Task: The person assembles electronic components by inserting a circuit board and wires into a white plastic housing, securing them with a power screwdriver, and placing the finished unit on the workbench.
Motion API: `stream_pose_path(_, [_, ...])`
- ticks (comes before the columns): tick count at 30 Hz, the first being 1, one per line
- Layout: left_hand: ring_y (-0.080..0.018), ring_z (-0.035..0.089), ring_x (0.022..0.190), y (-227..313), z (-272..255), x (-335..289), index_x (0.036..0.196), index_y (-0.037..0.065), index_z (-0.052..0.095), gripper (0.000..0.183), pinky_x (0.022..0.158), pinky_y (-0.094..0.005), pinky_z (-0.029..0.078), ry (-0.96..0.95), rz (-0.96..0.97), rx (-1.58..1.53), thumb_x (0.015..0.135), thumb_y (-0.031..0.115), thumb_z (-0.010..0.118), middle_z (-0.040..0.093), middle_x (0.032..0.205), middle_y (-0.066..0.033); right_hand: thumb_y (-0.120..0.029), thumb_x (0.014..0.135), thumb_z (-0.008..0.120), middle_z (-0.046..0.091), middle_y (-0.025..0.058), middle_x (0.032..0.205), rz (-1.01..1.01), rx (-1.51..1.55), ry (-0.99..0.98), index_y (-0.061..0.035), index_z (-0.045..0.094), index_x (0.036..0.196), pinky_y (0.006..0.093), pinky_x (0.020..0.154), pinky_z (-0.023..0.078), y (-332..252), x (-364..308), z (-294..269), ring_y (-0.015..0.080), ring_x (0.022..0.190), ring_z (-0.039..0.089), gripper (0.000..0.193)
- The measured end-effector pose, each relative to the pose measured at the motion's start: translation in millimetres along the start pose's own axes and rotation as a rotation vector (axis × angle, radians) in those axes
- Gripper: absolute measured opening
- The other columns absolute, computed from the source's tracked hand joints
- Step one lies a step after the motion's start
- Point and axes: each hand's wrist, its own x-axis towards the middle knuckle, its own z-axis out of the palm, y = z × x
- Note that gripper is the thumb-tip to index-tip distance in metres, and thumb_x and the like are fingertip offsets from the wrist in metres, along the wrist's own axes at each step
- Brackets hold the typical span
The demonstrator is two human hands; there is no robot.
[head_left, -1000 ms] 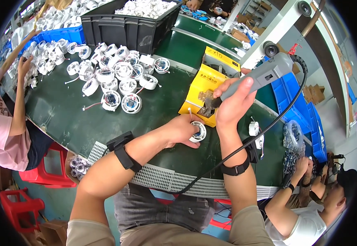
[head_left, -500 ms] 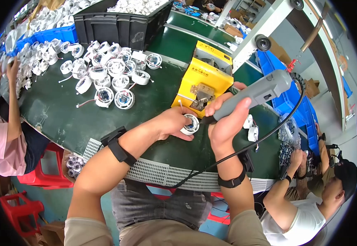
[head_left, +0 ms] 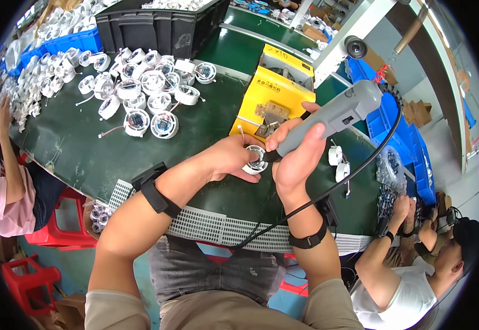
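Observation:
My left hand (head_left: 229, 157) is closed on a round white plastic housing (head_left: 256, 168) with a small circuit board inside, steadying it low over the green tabletop. A short white-plugged wire sticks up beside its fingers. Wrapped in my right hand (head_left: 294, 162) is a grey electric screwdriver (head_left: 338, 116), tilted with its dark nose at the housing's right side. Whether the bit touches a screw is too small to tell. Just beyond both hands stands a yellow screw feeder (head_left: 275, 91) with a metal outlet block on its front.
Several similar white housings (head_left: 152, 81) are heaped at the left; two more white pieces (head_left: 335, 155) lie right of my hand. Behind stand a black bin (head_left: 157, 27) and a blue crate (head_left: 74, 42). The screwdriver's cable (head_left: 355, 179) crosses my right forearm. Co-workers sit on both sides.
The screwdriver and my right hand have shifted slightly left, bringing the nose closer over the housing. My left hand keeps its hold. The whole view has also shifted a little.

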Motion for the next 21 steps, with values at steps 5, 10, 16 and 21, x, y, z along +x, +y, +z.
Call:
stream_pose_path(5, [-0.0231, 0.066, 0.089, -1, 1, 0, 0.121, -0.003, 0.046, 0.030, 0.077, -0.0366, 0.060, 0.009, 0.009, -0.011, 0.092, 0.002, 0.051, 0.057, 0.109, -0.0124, -0.052, 0.097, 0.037, 0.046, 0.0084, 0.061, -0.028, -0.020, -0.042, -0.0028, 0.036, 0.119, 0.0285, 0.048, 0.043, 5, 1, -2, 0.0159, 0.049, 0.048, 0.054])
stream_pose_path(10, [-0.0232, 0.066, 0.089, -1, 1, 0, 0.118, -0.003, 0.047, 0.028, 0.077, -0.0369, 0.060, 0.005, 0.016, -0.005, 0.091, 0.001, 0.051, 0.057, 0.108, -0.0123, -0.052, 0.097, 0.037, 0.046, 0.0083, 0.061, -0.015, -0.022, -0.046, -0.0028, 0.036, 0.119, 0.0283, 0.049, 0.043, 6, -1, -1, 0.0158, 0.049, 0.048, 0.054])
stream_pose_path(16, [-0.0243, 0.067, 0.083, -4, 0, -1, 0.124, -0.005, 0.046, 0.034, 0.071, -0.0328, 0.061, 0.031, 0.028, -0.015, 0.091, 0.002, 0.050, 0.058, 0.107, -0.0160, -0.054, 0.097, 0.038, 0.046, 0.0080, 0.061, -0.010, -0.012, -0.073, -0.0026, 0.036, 0.118, 0.0279, 0.048, 0.043, 9, -2, 0, 0.0154, 0.048, 0.047, 0.056])
stream_pose_path(21, [-0.0241, 0.066, 0.085, -6, 3, 9, 0.122, -0.005, 0.047, 0.032, 0.072, -0.0341, 0.061, -0.007, 0.082, 0.010, 0.091, 0.002, 0.050, 0.059, 0.106, -0.0155, -0.057, 0.095, 0.039, 0.047, 0.0071, 0.062, -0.067, 0.051, -0.111, -0.0027, 0.036, 0.118, 0.0265, 0.047, 0.042, 15, -3, -8, 0.0144, 0.048, 0.048, 0.059])
